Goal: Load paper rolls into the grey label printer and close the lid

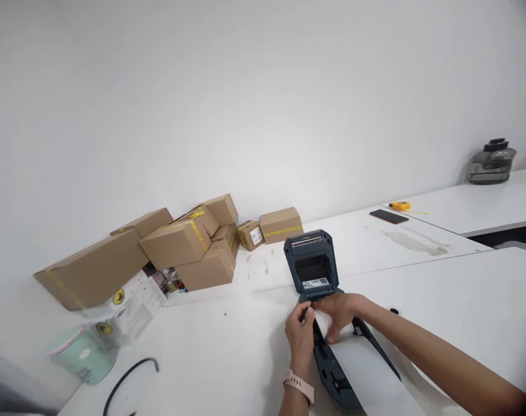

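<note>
A dark grey label printer [334,372] stands on the white table with its lid [312,263] flipped up toward the wall. Inside it sits a white paper roll [322,323], and a broad strip of white paper [369,375] runs from it over the front. My left hand [300,332], with a pink watch band at the wrist, is closed on the printer's left side beside the roll. Reaching in from the right, my right hand [340,312] has its thumb and fingers round the roll. My fingers cover part of the roll and its holder.
Brown cardboard boxes [206,268] are piled against the wall at left. Nearer are plastic packaging [137,306], a mint-green tub [87,355] and a black cable [124,375]. A phone [388,216], yellow tape measure [400,205] and dark jug [491,164] lie off to the right.
</note>
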A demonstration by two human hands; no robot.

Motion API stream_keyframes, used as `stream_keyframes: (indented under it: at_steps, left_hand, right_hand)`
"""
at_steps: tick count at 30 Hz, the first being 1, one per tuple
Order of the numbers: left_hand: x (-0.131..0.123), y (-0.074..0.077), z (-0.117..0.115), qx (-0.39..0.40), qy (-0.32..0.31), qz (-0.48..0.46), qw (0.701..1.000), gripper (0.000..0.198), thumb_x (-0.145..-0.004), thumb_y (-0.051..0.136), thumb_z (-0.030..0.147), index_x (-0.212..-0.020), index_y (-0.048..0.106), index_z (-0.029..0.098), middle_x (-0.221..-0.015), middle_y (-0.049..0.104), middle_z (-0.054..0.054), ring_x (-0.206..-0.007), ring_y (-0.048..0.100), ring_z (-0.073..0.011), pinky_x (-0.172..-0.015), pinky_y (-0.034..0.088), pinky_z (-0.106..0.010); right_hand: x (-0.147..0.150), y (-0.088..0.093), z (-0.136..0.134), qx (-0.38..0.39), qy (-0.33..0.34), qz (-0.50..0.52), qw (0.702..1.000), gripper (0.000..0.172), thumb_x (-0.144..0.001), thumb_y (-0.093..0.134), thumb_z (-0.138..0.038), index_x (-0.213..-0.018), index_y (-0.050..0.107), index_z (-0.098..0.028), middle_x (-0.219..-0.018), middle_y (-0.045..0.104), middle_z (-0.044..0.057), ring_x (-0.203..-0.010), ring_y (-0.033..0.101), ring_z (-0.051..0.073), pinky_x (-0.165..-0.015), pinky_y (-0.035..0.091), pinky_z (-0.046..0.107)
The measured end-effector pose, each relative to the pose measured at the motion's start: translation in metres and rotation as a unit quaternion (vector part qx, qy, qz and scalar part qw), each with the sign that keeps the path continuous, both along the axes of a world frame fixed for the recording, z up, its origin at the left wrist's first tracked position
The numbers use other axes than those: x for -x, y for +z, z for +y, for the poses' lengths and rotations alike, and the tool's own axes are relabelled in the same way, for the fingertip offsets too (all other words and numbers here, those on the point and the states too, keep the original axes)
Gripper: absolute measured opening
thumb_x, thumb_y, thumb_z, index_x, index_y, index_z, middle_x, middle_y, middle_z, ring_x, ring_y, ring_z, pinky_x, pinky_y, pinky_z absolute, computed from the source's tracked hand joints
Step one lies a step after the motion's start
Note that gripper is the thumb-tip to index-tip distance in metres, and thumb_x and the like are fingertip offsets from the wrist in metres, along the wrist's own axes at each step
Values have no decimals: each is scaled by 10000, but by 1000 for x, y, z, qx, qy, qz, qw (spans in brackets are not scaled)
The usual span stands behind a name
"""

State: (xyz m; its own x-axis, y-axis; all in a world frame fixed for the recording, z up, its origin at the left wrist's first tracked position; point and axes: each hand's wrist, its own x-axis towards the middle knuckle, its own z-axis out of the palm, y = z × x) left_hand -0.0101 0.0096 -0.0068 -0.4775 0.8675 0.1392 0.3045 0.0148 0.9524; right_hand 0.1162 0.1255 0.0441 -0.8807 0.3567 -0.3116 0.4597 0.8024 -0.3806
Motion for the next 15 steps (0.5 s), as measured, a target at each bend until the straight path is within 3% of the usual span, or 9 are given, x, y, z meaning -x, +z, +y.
stream_keyframes:
  at_steps: [7,12,15]
  left_hand:
    - [-4,-4,-1,-2,11,-1,1000,349,-811,587,379,-1068,740,199,-1188,716,-90,-1154,623,-273,-999,455,-365]
    - [-9,-3,-3,-9,20,-3,1000,344,-821,569,364,-1075,728,197,-1181,716,-87,-1124,633,-259,-986,462,-358]
    - [-11,-1,-5,-13,16,-4,1000,360,-824,568,377,-1088,723,187,-1190,712,-94,-1130,629,-262,-994,457,-359]
  right_hand:
    - [-1,-10,-8,-35,-34,-11,999,1100,-550,785,-569,-1477,407,-113,-1461,477,246,-1350,422,451,-1106,318,545]
    - [-1,-12,-17,-45,-63,25,997,1025,-547,801,-542,-1417,483,-102,-1393,540,259,-1308,462,470,-1099,283,591]
    - [-11,3,-23,-42,-68,76,994,884,-516,834,-497,-1290,606,-136,-1273,637,222,-1206,549,470,-1030,365,590]
